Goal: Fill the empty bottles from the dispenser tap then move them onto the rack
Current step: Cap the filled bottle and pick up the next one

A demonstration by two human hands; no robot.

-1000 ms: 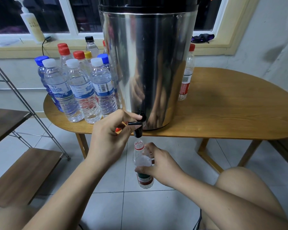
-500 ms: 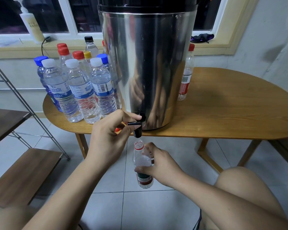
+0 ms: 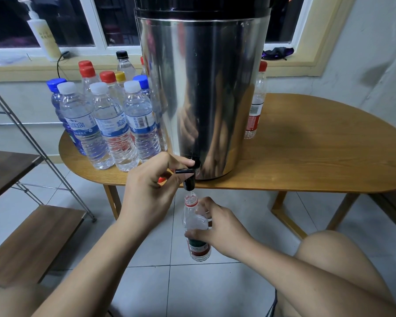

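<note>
A tall steel dispenser point(image 3: 201, 88) stands on the wooden table point(image 3: 306, 152), its black tap point(image 3: 189, 177) over the front edge. My left hand point(image 3: 151, 186) grips the tap's lever, and a red cap point(image 3: 161, 179) shows under its fingers. My right hand point(image 3: 217, 227) holds an uncapped clear bottle point(image 3: 196, 225) with a red and green label upright, its mouth just under the spout. A thin stream of water runs into it. Several capped bottles point(image 3: 108, 120) stand in a group left of the dispenser.
A metal-framed rack with wooden shelves point(image 3: 25, 236) stands at the left. One red-capped bottle point(image 3: 255, 104) stands behind the dispenser on the right. A pump bottle point(image 3: 44, 35) sits on the windowsill. My bare knee point(image 3: 334, 255) is at the lower right, over a tiled floor.
</note>
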